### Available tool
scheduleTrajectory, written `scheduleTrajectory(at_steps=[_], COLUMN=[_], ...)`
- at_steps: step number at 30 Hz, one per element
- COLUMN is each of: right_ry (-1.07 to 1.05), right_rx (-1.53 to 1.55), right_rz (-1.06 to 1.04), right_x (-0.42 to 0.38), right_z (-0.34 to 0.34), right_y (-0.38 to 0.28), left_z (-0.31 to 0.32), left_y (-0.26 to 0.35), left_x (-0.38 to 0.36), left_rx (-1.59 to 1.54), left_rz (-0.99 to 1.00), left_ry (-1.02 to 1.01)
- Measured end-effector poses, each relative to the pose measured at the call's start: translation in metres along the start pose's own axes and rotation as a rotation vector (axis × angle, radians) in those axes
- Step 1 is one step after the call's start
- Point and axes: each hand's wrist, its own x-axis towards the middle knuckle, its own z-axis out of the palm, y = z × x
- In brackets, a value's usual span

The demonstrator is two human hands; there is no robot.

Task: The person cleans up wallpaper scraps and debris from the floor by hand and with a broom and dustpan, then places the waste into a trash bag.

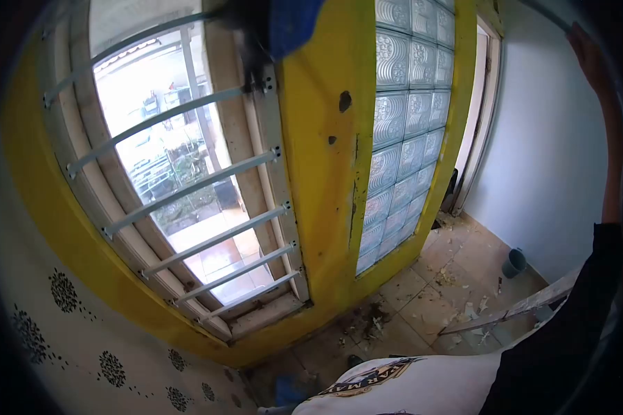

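Note:
At the upper right, my right hand (584, 55) is raised, its fingers closed around a thin dark pole (548, 15) that runs along the edge of the view. The bare forearm comes out of a black sleeve (574, 332). My left hand cannot be made out. A dark, blurred shape (256, 38) and a blue piece (294, 26) hang at the top, by the frame of a barred window (187, 187). Beside the window, the yellow wall (325, 207) has dark chipped spots.
Glass blocks (407, 117) fill a panel right of the yellow wall. Farther right are a doorway (472, 117) and a pale wall (540, 138). Debris lies on the tiled floor (412, 297), with a grey bucket (513, 263) and a long board (512, 310). A blurred blue object (289, 391) is below.

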Motion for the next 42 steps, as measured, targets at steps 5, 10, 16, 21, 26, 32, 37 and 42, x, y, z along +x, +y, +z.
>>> scheduleTrajectory(at_steps=[5, 10, 16, 21, 26, 32, 37, 42], right_ry=[-0.020, 0.018, -0.164, -0.874, -1.045, -1.031, -0.662, -0.377], right_rx=[0.321, 0.621, 0.917, 1.071, 1.146, 1.013, 0.989, 0.849], right_rz=[0.428, 0.610, 0.395, 0.419, -0.096, -0.415, -0.243, 0.034], right_x=[0.015, 0.019, -0.060, -0.319, -0.481, -0.488, -0.384, -0.266], right_z=[-0.034, 0.012, 0.116, 0.073, -0.004, 0.035, 0.067, 0.103], right_y=[-0.048, -0.083, -0.227, -0.367, -0.406, -0.419, -0.379, -0.318], left_z=[-0.011, -0.001, -0.003, -0.008, 0.011, -0.047, -0.058, -0.067], left_y=[0.017, 0.047, 0.101, 0.105, 0.084, 0.209, 0.254, 0.226], left_x=[0.022, 0.059, 0.080, 0.082, 0.078, 0.144, 0.195, 0.181], left_rx=[0.080, 0.151, 0.297, 0.378, 0.382, 0.274, 0.220, 0.224], left_rz=[0.040, 0.100, 0.154, 0.147, 0.120, 0.348, 0.476, 0.477], left_ry=[0.016, 0.011, -0.015, -0.010, 0.054, 0.449, 0.553, 0.559])
